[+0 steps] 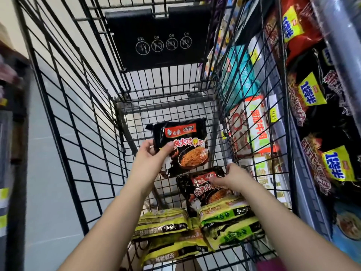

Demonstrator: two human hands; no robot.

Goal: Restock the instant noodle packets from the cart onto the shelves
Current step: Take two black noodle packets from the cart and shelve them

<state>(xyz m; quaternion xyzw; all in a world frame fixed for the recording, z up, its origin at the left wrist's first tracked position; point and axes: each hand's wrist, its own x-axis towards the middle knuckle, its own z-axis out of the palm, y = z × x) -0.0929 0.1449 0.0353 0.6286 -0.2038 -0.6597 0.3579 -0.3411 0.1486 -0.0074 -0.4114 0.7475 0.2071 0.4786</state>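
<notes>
The left hand (pixel 154 155) pinches a black packet (pixel 185 147) by its edge; the right hand (pixel 232 177) touches a second packet (pixel 203 190), its grip unclear. That slick edge-pinch could slip.

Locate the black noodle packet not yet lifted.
Head view: the lower black packet lies in the cart right of centre, under the right hand, between the lifted packet in the left hand and the green packets.

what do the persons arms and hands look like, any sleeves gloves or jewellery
Both forearms are bare as far back as the frame shows, with no sleeves in view. The left hand and right hand wear no gloves, and no watch, bracelet or ring is visible.
</notes>
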